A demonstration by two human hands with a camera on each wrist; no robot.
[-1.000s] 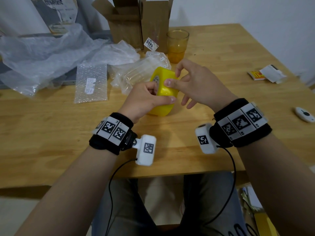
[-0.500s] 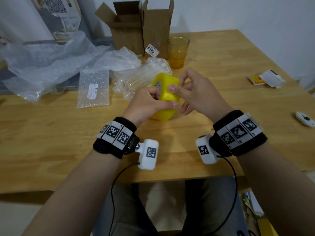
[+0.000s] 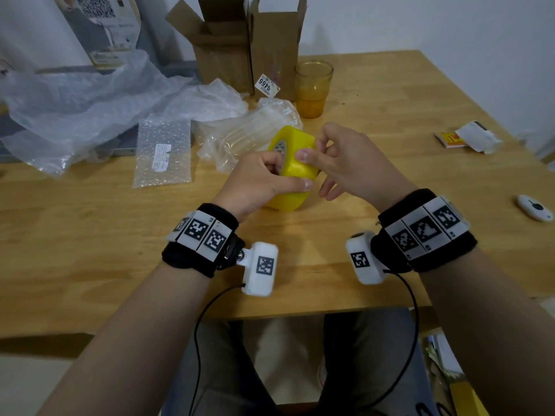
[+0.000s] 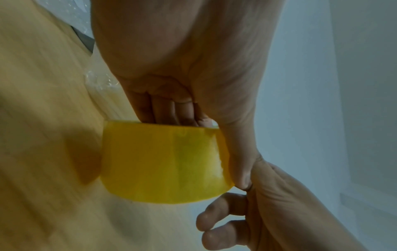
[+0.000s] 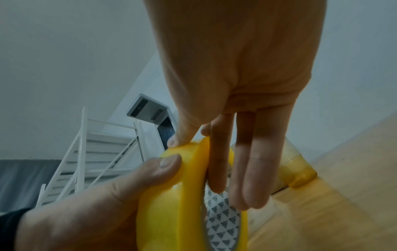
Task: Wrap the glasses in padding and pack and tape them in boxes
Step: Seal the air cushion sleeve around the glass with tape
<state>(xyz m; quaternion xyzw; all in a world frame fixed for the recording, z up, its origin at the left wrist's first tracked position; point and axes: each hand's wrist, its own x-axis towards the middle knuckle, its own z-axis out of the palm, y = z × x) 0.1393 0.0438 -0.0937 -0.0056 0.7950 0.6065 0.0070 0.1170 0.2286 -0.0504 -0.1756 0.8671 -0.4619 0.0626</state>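
Our left hand gripped the yellow roll of packing tape above the wooden tabletop; our right hand pinched its top edge.

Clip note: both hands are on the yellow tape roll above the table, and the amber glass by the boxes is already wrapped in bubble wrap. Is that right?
Not quite. The amber glass stands bare beside the boxes; the head view shows no wrap round it. The rest holds: the left hand grips the yellow tape roll and the right hand pinches its edge, above the table.
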